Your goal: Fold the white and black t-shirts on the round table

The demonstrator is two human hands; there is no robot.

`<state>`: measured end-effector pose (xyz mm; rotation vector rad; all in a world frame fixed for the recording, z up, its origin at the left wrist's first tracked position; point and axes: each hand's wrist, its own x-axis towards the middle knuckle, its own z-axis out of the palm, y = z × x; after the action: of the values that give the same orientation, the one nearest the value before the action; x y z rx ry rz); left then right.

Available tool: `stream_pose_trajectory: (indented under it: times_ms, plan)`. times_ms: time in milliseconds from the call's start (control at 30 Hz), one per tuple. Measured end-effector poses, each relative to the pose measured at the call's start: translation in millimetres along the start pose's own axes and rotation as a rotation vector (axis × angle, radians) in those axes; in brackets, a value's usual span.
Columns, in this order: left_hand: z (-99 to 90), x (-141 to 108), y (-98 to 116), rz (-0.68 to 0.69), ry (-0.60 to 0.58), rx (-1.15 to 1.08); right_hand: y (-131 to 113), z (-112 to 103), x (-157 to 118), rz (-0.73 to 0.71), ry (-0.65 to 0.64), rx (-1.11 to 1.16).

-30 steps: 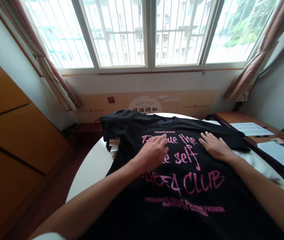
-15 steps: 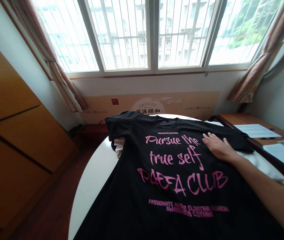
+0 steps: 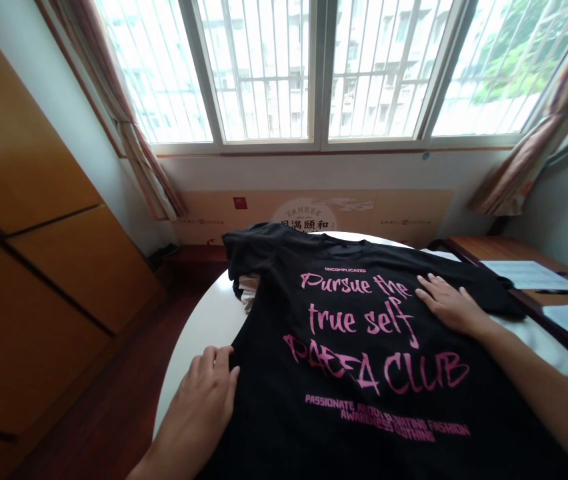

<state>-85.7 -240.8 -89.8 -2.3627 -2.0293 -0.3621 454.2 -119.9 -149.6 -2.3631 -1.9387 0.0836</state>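
A black T-shirt [image 3: 274, 393] with pink lettering lies spread front side up over the round white table [image 3: 197, 327], its neckline toward the window. On the right of its chest rests my right hand [image 3: 449, 303], flat, with the fingers stretched out. My left hand [image 3: 204, 387] is at the shirt's left side edge, fingers curled together and closed on the fabric; the fingertips are partly hidden. Light-coloured folded cloth [image 3: 249, 290] shows under the left sleeve, and a white cloth [image 3: 539, 343] lies beneath the right one.
At the right stands a brown wooden desk [image 3: 494, 250] with paper sheets [image 3: 531, 275] on it. Wooden cabinets [image 3: 59, 267] line the left side. Beyond the table are a printed panel [image 3: 259, 213] along the wall and a barred window with curtains [image 3: 147, 167].
My left hand has come into view from below and closed on the shirt's left edge. My right hand stays flat on the chest. The whole view has shifted slightly.
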Motion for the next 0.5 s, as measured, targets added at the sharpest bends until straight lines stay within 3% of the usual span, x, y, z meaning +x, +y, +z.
stream_pose_trajectory:
  times_ms: [267,400,500]
  plan:
    - [-11.5,-12,-28,-0.336,-0.213,-0.407,-1,0,-2,0.006,-0.01,-0.007]
    - [-12.6,-17,-44,-0.355,-0.284,-0.553,-1,1,-1,0.001,-0.004,-0.004]
    - [-18.1,-25,-44,-0.346,-0.294,-0.72,0,2,-1,0.003,0.002,-0.003]
